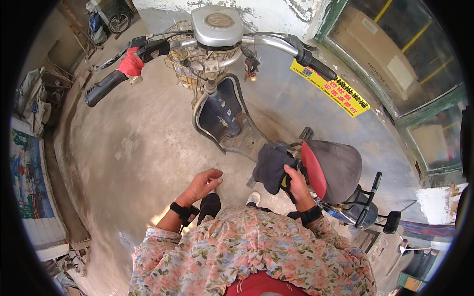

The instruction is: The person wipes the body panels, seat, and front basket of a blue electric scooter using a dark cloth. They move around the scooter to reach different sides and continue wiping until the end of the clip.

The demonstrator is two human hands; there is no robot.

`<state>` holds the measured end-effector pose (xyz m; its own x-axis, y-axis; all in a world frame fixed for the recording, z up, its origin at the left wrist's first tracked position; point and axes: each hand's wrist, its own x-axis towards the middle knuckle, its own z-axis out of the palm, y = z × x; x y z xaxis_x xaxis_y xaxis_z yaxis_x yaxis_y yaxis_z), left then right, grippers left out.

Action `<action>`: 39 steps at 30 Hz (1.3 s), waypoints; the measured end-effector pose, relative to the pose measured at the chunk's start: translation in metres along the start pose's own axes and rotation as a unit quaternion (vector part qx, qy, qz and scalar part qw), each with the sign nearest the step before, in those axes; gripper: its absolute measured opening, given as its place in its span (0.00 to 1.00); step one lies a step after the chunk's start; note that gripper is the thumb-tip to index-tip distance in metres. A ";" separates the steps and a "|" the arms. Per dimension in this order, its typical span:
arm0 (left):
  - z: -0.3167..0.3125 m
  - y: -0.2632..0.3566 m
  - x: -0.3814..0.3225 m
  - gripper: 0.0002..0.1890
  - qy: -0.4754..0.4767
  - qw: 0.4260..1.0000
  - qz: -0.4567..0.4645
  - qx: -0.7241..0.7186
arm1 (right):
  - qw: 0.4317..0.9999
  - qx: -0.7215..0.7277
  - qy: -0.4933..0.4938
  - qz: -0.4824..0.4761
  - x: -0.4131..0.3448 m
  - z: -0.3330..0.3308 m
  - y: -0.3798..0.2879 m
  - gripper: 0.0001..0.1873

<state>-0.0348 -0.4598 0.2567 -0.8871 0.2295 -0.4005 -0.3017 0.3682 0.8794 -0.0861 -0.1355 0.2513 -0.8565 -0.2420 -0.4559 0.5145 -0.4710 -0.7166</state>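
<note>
A dark fabric bundle [273,166] with a black and yellow edge is gripped by my right hand [297,184], just left of the red and grey seat [337,170] of an electric bicycle. My left hand [202,185] is empty over the concrete floor, its fingers loosely bent and apart from the thumb. Ahead, the bicycle's handlebar [274,40] spans the view around a silver headlight housing [217,27]. A red cloth [130,63] is wrapped around the left side of the bar by the brake lever. Keys [251,67] hang below the housing.
A wire basket [181,70] sits in front of the handlebar. Behind the seat is a rear rack with a black backrest bar [370,199]. At the right stands a green-framed window [429,100] with a cardboard box [374,55] behind the glass. Another wheeled vehicle's wheel [119,23] shows at the upper left.
</note>
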 end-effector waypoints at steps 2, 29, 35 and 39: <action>-0.019 -0.007 0.011 0.16 -0.006 1.000 0.028 -0.002 | 0.999 -0.004 0.038 -0.014 0.002 0.009 0.007 0.21; -0.149 -0.096 0.157 0.17 0.242 0.949 0.107 0.172 | 0.968 0.152 0.194 -0.050 0.019 0.001 0.097 0.23; -0.150 -0.102 0.202 0.29 0.229 0.871 0.303 0.310 | 0.955 0.166 0.232 -0.086 0.062 -0.029 0.146 0.22; -0.147 -0.123 0.217 0.30 0.192 0.851 0.355 0.335 | 0.962 0.155 0.223 -0.036 0.091 -0.030 0.204 0.23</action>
<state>-0.2421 -0.5878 0.0995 -0.8505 0.3444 0.3976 0.5109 0.7206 0.4687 -0.0584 -0.2278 0.0476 -0.7508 0.1555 -0.6419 0.3589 -0.7199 -0.5941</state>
